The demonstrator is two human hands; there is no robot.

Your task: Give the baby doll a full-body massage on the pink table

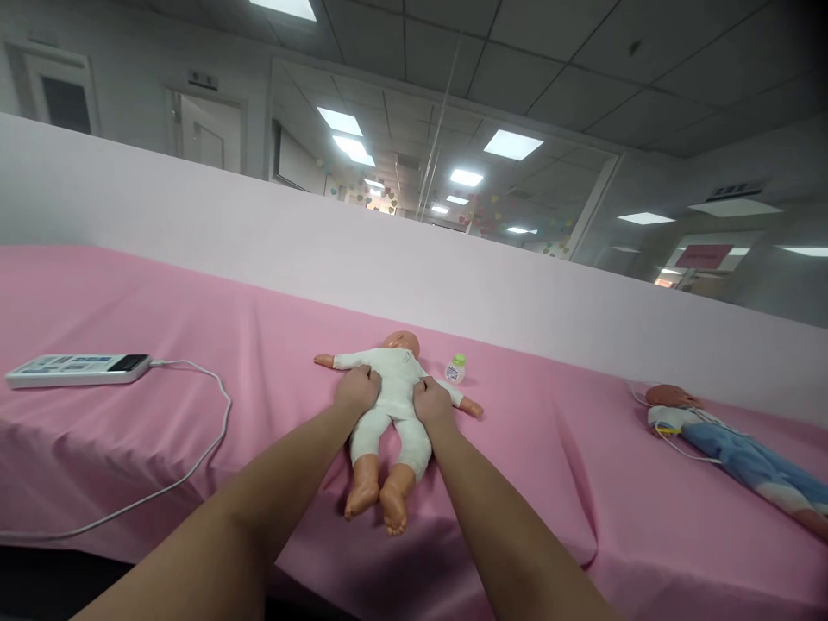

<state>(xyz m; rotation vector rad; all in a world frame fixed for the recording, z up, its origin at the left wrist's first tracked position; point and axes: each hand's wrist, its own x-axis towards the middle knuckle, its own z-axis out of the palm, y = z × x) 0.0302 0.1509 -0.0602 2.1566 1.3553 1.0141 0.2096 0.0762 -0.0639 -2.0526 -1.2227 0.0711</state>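
A baby doll (398, 379) in a white bodysuit lies on its back on the pink-covered table, its head toward the white partition and bare feet toward me. Both its arms are spread out to the sides. My left hand (358, 390) is closed against one side of the doll's waist, fingers curled into the white cloth. On the opposite side of the waist, my right hand (432, 403) grips in the same way. My curled fingertips are mostly hidden from view. A small clear bottle with a green cap (455, 369) stands beside the doll's arm, apart from my right hand.
The pink cloth (517, 431) covers the long table, backed by a white partition (466, 276). On the left lies a white handheld device (78, 370) with a white cable (223, 423) running off the front edge. A second doll in blue clothes (743, 453) lies far right with thin tubes.
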